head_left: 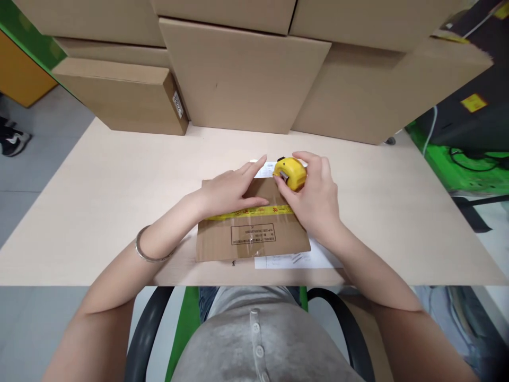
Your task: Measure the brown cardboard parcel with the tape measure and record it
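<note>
A small flat cardboard box (254, 236) lies on the pale table (99, 201) in front of me, sealed with a strip of yellow printed tape (254, 212). My left hand (228, 191) rests flat on the box top with fingers stretched out. My right hand (314, 196) is closed around a yellow tape measure (291, 172) held at the box's far right corner. A white paper sheet (298, 260) lies under the box, showing at its near right and far edges. A silver bangle (149, 249) circles my left wrist.
Several large cardboard boxes (242, 74) are stacked along the table's far edge. A black chair arm (151, 329) curves below the near edge. Green floor and dark equipment with cables (469, 132) stand at the right; a shoe (14, 140) is on the floor at left.
</note>
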A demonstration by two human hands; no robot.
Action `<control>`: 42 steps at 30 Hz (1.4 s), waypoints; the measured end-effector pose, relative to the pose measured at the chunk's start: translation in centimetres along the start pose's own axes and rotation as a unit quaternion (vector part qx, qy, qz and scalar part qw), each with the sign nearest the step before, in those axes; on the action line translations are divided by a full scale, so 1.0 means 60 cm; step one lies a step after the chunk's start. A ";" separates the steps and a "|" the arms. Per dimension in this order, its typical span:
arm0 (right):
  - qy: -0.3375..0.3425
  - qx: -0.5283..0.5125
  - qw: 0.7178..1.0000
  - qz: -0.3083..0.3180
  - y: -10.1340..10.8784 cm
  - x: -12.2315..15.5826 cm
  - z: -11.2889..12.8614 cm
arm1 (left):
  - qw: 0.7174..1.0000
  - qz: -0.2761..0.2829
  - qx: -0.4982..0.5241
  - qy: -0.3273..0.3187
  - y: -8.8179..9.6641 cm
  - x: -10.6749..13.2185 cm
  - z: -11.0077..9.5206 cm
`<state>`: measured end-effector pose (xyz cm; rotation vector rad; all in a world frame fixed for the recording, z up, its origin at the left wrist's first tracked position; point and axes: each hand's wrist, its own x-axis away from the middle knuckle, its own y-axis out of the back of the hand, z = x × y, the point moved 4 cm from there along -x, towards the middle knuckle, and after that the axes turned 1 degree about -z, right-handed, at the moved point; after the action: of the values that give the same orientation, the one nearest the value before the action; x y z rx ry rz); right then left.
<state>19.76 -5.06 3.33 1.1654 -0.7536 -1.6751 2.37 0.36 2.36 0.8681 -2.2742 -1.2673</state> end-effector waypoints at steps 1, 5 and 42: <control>0.004 0.017 1.000 0.020 -0.002 -0.001 0.005 | 1.000 0.006 0.006 0.002 -0.001 0.001 0.000; 0.006 0.098 0.992 0.076 0.004 0.001 0.026 | 0.999 0.019 0.023 -0.017 -0.005 0.005 0.001; -0.031 0.101 0.991 0.080 0.066 0.044 0.017 | 0.986 -0.066 0.114 -0.099 -0.011 -0.009 0.018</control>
<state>19.84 -9.05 6.16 1.1614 -1.0486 -1.5336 2.35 1.14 1.22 1.0274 -2.5961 -1.2132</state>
